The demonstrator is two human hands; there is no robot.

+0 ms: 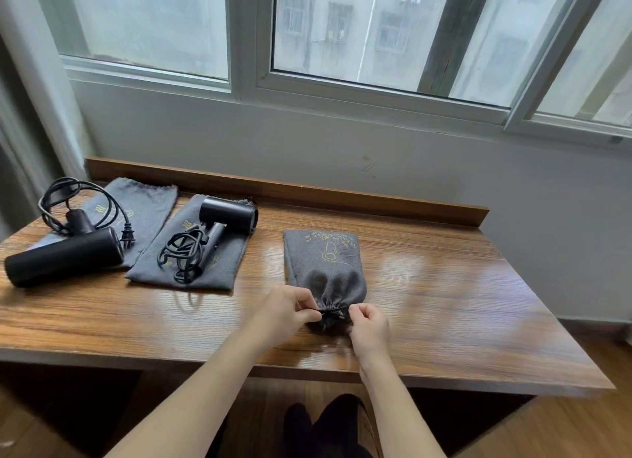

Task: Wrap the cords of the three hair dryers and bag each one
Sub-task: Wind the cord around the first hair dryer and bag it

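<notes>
From the head view, a grey filled bag (326,269) lies on the wooden desk (444,286), its gathered mouth toward the person and its printed end pointing at the wall. Both hands meet at that mouth. The left hand (285,312) sits on the left of the gathered neck, fingers curled, pinching the dark drawstring (333,310) between thumb and fingertips. The right hand (369,324) sits on the right of the neck, also curled and pinching the drawstring. The two hands are close together with only the cinched neck of the bag between them, and the bag's body stretches away from them across the desk.

To the left of the filled bag, well apart from the hands, a second hair dryer (227,218) rests on a flat grey bag (219,269), with its cord (183,252) lying in a loose tangle beside the handle. Farther left, near the desk's edge, a third hair dryer (65,256) lies on its side across another flat bag (147,204); its cord (78,201) loops loosely behind it and the plug (127,237) lies on the fabric.

A raised wooden lip runs along the desk's back edge, below a pale wall and a window (359,30).
</notes>
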